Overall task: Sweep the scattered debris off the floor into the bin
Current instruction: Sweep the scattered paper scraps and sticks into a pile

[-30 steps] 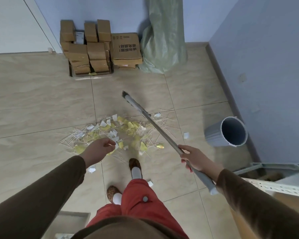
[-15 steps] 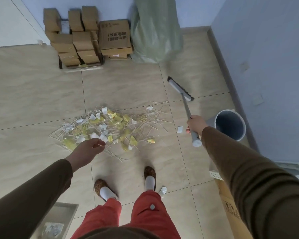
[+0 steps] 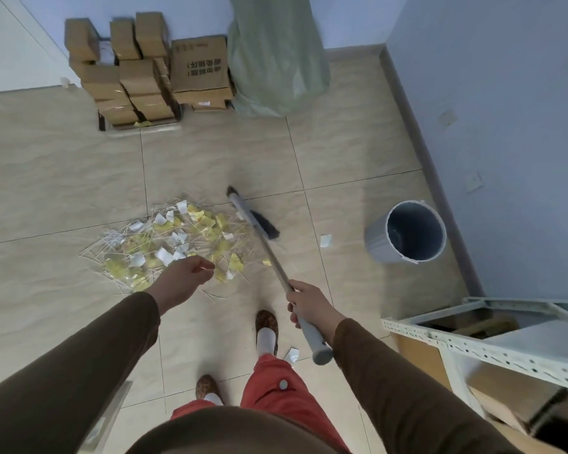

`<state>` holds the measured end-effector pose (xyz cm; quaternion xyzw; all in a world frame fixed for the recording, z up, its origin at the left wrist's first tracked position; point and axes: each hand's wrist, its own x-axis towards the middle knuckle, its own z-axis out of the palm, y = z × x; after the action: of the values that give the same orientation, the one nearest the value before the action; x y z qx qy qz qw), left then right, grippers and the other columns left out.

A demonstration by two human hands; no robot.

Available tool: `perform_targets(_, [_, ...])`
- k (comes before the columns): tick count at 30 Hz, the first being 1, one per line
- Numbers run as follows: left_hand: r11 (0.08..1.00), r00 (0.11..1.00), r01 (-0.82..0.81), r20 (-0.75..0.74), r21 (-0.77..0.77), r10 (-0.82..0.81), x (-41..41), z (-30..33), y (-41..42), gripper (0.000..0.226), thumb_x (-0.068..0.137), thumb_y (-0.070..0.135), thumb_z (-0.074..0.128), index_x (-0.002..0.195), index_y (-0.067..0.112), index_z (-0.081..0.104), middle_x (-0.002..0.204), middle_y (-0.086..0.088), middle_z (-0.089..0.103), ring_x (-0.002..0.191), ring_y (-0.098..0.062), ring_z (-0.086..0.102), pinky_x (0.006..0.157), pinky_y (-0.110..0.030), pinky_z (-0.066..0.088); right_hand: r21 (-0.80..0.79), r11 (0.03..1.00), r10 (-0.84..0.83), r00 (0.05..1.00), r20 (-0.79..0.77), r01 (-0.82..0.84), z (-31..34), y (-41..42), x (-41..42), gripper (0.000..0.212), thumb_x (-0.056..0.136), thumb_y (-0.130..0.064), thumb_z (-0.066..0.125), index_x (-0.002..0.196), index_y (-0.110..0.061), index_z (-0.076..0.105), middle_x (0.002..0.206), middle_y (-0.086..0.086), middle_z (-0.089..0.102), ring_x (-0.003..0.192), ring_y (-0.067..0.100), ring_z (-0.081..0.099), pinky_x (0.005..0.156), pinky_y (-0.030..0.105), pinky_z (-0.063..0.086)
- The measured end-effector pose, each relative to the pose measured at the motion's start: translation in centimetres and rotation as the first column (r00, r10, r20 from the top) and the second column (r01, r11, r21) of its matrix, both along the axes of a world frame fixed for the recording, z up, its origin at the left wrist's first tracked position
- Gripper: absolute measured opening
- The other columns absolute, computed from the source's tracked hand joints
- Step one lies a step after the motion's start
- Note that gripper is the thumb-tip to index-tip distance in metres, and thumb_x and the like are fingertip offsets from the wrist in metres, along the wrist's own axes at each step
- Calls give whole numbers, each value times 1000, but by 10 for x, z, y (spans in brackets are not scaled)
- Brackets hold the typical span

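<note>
Plainly the debris (image 3: 174, 244), paper scraps and thin sticks heaped on the floor (image 3: 46, 178), looks light and likely to scatter, so short strokes suit. The right hand (image 3: 309, 304) grips the broom (image 3: 263, 237) low on its handle; the left hand (image 3: 181, 280) hangs loosely curled, holding nothing. The bin (image 3: 407, 232) lies tipped, well right.

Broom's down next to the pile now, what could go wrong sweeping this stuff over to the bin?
1. The bin lies tipped on its side; a push from the broom could roll it away.
2. Only the right hand grips the handle; the left hand hovers free, so strokes may be loose.
3. The debris pile holds thin sticks and light paper, which could scatter rather than slide.
</note>
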<state>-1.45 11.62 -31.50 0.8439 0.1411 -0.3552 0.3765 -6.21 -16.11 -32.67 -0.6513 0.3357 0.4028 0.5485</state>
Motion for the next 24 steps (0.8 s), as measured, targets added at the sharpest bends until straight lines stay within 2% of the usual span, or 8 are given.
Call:
perform_targets(3, [1000, 1000, 6, 16, -13, -5, -10, 3, -6, 19, 97, 25, 60, 112, 19, 69, 104, -2, 71, 100, -20, 67, 92, -41, 54, 11, 999, -44, 998, 35, 44, 25, -18, -38, 44, 94, -9, 48, 130, -31, 57, 71, 7, 53, 43, 15, 46, 42, 21, 39])
perform_targets(7, [999, 999, 32, 31, -33, -31, -37, 4, -7, 19, 97, 25, 60, 113, 19, 69, 105, -3, 71, 99, -18, 67, 91, -41, 53, -171, 982, -49, 987, 153, 75, 37, -35, -90, 48, 96, -12, 45, 139, -33, 50, 77, 7, 55, 46, 14, 49, 42, 23, 44])
perform_targets(11, [998, 999, 30, 37, -63, -28, -76, 5, 2, 19, 96, 24, 61, 112, 20, 69, 103, -3, 70, 101, -23, 66, 91, -43, 53, -354, 929, -31, 977, 210, 105, 26, -59, -108, 45, 99, -12, 42, 142, -25, 47, 80, 5, 56, 54, 16, 51, 45, 25, 46])
perform_targets(14, [997, 997, 45, 62, -56, -42, -113, 7, 17, 18, 96, 24, 61, 111, 20, 69, 100, -1, 71, 98, -21, 66, 89, -42, 54, -425, 898, -49, 985, 166, 116, 0, -69, -103, 37, 97, -5, 38, 130, -15, 53, 83, 8, 55, 57, 20, 53, 50, 29, 46])
perform_targets(17, [998, 998, 30, 65, -54, -27, -157, 6, 39, 16, 96, 24, 61, 110, 21, 69, 101, -1, 70, 96, -21, 65, 87, -41, 53, -402, 909, -71, 992, 109, 109, -19, -47, -102, 17, 98, -1, 38, 91, -5, 54, 76, 7, 51, 56, 17, 52, 51, 29, 45])
perform_targets(19, [999, 998, 34, 62, -37, -31, -184, 4, 54, 18, 96, 23, 61, 111, 20, 70, 103, -1, 70, 98, -22, 65, 90, -40, 52, -354, 935, -7, 998, 64, 30, -23, -11, -116, 28, 98, -3, 41, 73, -14, 45, 74, 2, 48, 59, 13, 49, 56, 25, 47])
perform_targets(22, [999, 998, 40, 51, -18, -39, -217, 2, 73, 19, 96, 22, 61, 113, 18, 70, 105, -3, 70, 100, -23, 65, 91, -40, 52, -220, 976, 16, 999, 44, -6, -25, 57, -157, 29, 96, -3, 41, 71, -17, 43, 72, 2, 47, 59, 13, 49, 55, 26, 47])
perform_targets(24, [999, 998, 38, 46, -16, -38, -231, 2, 81, 20, 96, 22, 61, 114, 17, 69, 105, -5, 70, 100, -24, 65, 90, -40, 52, -91, 990, -104, 994, 33, 107, -20, 90, -184, 26, 94, 2, 35, 74, -11, 47, 68, 8, 46, 52, 17, 47, 48, 28, 44])
